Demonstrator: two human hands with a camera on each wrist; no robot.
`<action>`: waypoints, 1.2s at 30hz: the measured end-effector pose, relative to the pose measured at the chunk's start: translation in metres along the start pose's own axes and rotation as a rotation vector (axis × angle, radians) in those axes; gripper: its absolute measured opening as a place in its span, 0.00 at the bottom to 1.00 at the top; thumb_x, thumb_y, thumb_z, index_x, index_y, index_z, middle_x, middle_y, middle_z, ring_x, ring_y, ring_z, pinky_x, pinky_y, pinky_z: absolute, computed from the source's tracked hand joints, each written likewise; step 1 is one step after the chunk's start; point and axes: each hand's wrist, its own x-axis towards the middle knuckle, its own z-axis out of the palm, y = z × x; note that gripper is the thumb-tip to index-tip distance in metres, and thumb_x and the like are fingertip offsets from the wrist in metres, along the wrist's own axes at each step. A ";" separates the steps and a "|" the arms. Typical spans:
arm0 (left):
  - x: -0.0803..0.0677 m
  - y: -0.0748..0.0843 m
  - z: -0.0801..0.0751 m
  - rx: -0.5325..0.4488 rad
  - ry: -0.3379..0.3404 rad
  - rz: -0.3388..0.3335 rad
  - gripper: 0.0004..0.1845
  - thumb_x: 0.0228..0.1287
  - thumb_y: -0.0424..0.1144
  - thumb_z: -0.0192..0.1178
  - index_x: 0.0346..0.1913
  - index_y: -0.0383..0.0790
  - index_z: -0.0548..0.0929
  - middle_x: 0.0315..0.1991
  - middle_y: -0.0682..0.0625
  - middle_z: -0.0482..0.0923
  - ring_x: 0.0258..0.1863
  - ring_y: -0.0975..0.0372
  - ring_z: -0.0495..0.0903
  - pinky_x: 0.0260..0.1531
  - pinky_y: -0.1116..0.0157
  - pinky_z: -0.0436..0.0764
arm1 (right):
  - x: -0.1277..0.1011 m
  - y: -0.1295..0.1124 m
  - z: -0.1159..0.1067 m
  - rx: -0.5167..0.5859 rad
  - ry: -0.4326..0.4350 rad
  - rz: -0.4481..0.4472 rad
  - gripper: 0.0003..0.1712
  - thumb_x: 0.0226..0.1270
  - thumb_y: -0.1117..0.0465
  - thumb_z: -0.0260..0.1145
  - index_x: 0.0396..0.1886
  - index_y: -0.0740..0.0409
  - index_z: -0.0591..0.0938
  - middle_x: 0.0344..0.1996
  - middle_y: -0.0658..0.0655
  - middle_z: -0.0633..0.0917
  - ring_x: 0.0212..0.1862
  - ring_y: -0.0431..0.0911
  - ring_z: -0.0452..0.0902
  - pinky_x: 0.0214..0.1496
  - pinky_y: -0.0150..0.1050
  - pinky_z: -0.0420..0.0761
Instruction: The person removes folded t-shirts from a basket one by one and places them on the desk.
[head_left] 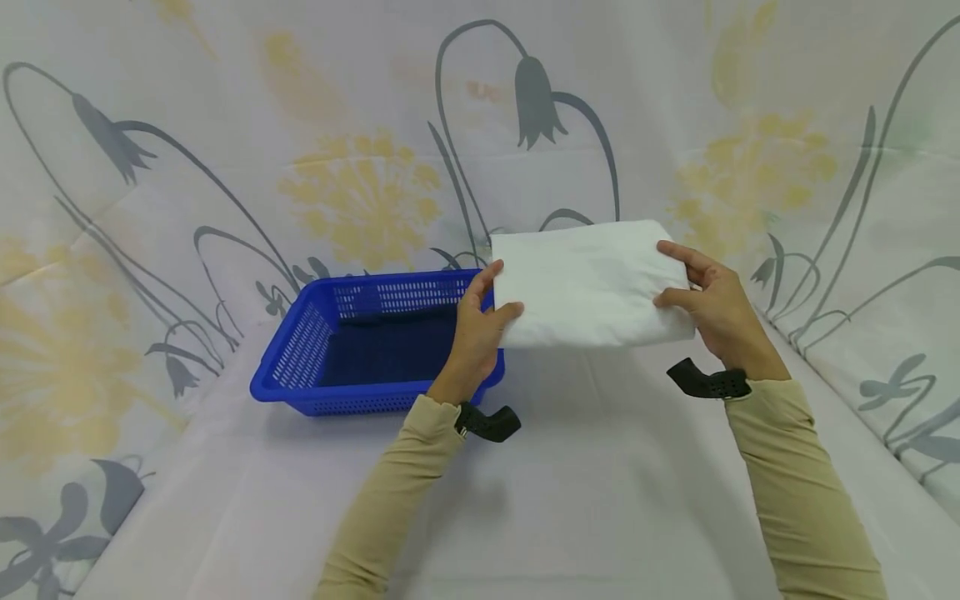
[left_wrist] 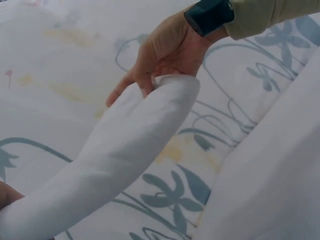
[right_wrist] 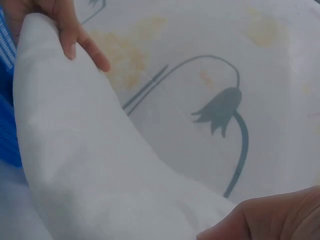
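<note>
A folded white cloth [head_left: 588, 283] is held up flat between both hands above the white surface. My left hand [head_left: 480, 333] pinches its left end, thumb on the near face. The right hand [head_left: 716, 312] grips the other end, with thumb and index finger spread over the front face. In the left wrist view the cloth [left_wrist: 115, 135] looks like a thick, rounded bundle, sagging between the hands. The right wrist view has the left hand [right_wrist: 60, 25] at the cloth's far end. A blue plastic basket [head_left: 300, 396] stands behind and left of the left hand, which overlaps its right end.
Dark navy fabric [head_left: 390, 346] lies inside the basket. A white sheet [head_left: 585, 500] covers the work surface, and a flower-printed cloth [head_left: 360, 75] hangs behind and at the sides. Black straps with small devices [head_left: 491, 422] sit on both wrists.
</note>
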 end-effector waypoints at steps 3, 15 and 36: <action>0.001 -0.008 0.010 -0.011 0.007 0.001 0.34 0.59 0.15 0.56 0.68 0.41 0.70 0.62 0.45 0.64 0.53 0.55 0.71 0.45 0.64 0.78 | 0.000 0.002 -0.007 -0.042 0.028 0.020 0.43 0.54 0.82 0.63 0.70 0.52 0.70 0.51 0.48 0.76 0.53 0.43 0.68 0.40 0.29 0.78; 0.007 -0.045 0.040 -0.009 0.084 -0.009 0.35 0.57 0.16 0.56 0.68 0.43 0.71 0.65 0.47 0.63 0.43 0.57 0.72 0.34 0.69 0.75 | 0.009 0.019 -0.038 -0.071 0.001 0.049 0.44 0.57 0.80 0.63 0.73 0.52 0.65 0.51 0.46 0.76 0.51 0.40 0.71 0.41 0.30 0.78; 0.012 -0.095 0.044 0.195 0.084 -0.205 0.36 0.58 0.21 0.57 0.70 0.47 0.68 0.73 0.47 0.55 0.53 0.54 0.70 0.42 0.61 0.73 | 0.027 0.085 -0.067 -0.074 -0.116 0.209 0.50 0.57 0.79 0.60 0.77 0.46 0.56 0.73 0.56 0.57 0.55 0.40 0.66 0.46 0.27 0.73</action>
